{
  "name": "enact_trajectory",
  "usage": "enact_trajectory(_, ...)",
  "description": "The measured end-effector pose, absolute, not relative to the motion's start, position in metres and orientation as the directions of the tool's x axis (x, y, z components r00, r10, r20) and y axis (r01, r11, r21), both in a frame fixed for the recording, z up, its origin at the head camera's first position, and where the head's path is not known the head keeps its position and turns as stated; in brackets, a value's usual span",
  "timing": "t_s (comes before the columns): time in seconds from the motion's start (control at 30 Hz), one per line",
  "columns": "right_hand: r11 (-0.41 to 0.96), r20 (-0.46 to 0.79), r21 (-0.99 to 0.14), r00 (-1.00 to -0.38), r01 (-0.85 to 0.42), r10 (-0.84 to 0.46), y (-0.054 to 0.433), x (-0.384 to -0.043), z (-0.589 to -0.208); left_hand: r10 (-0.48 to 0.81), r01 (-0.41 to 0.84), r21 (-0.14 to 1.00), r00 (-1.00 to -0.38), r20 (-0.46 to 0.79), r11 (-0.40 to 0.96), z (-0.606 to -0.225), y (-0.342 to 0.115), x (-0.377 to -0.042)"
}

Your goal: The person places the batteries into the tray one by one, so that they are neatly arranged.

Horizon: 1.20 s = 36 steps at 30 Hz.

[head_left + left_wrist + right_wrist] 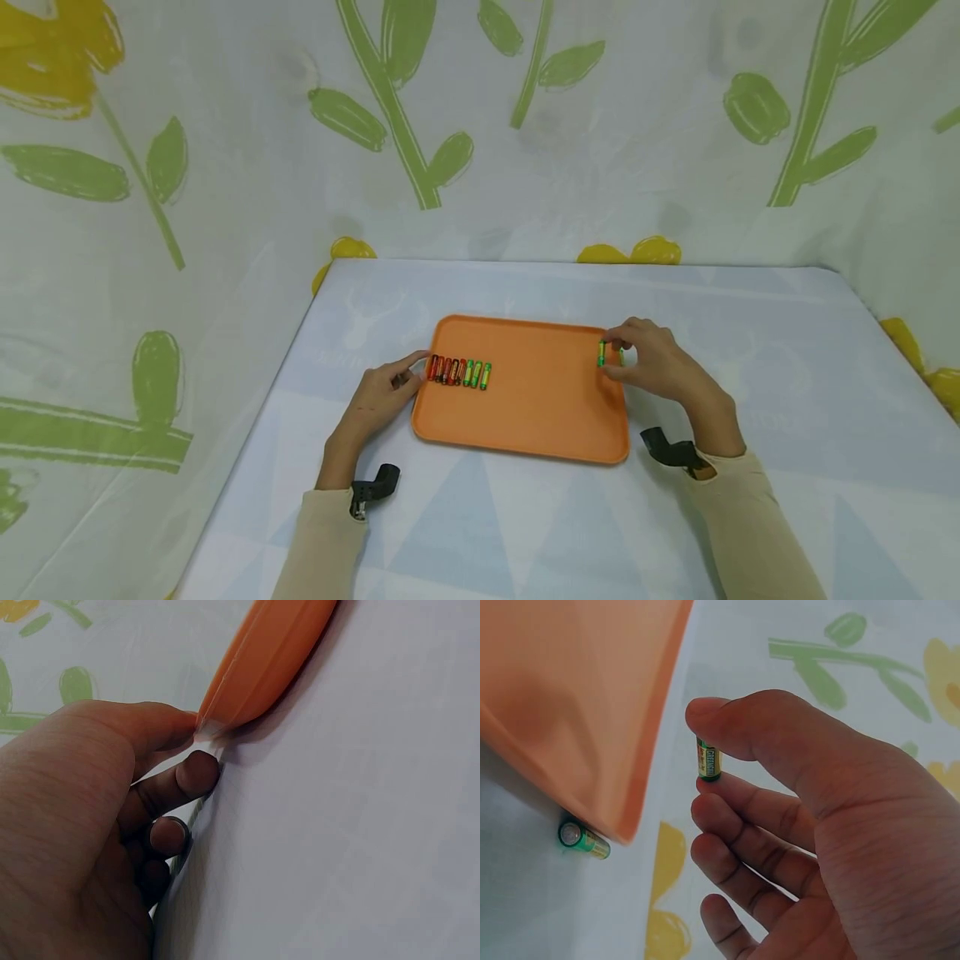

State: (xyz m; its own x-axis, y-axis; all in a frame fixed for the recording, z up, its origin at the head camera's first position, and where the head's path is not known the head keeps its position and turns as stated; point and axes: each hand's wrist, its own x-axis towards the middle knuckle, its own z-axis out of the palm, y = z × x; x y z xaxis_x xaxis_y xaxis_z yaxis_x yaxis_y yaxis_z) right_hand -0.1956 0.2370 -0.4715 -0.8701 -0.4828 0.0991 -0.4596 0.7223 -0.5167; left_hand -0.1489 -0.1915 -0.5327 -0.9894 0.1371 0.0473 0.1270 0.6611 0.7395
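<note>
My right hand point(651, 358) is over the right edge of the orange tray point(540, 400), pinching a small green battery point(602, 353) between thumb and index finger. The other right fingers are bent and apart in the right wrist view. A second green battery point(583, 840) lies against the tray's outer side, beside its corner. My left hand point(384, 398) is at the tray's left rim, thumb and index fingertips at the edge, with the other fingers curled below. Just inside that rim, several red-and-black batteries point(446, 370) and three green batteries point(477, 374) stand side by side in a row.
The tray lies on a table point(480, 517) with a pale cloth of blue triangles. Behind it hangs a white curtain point(600, 167) with green leaves and yellow flowers. Each wrist carries a black camera mount, such as the one on the right wrist point(670, 450).
</note>
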Motion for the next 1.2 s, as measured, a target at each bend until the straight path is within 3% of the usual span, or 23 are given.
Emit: enact_trajectory(1.2,0.701,0.100,-0.509,-0.843,-0.500,-0.529,0.220,-0.187,-0.468,0.155,0.147,0.737,-0.986,0.058,0.660,-0.530,-0.191,-0.147)
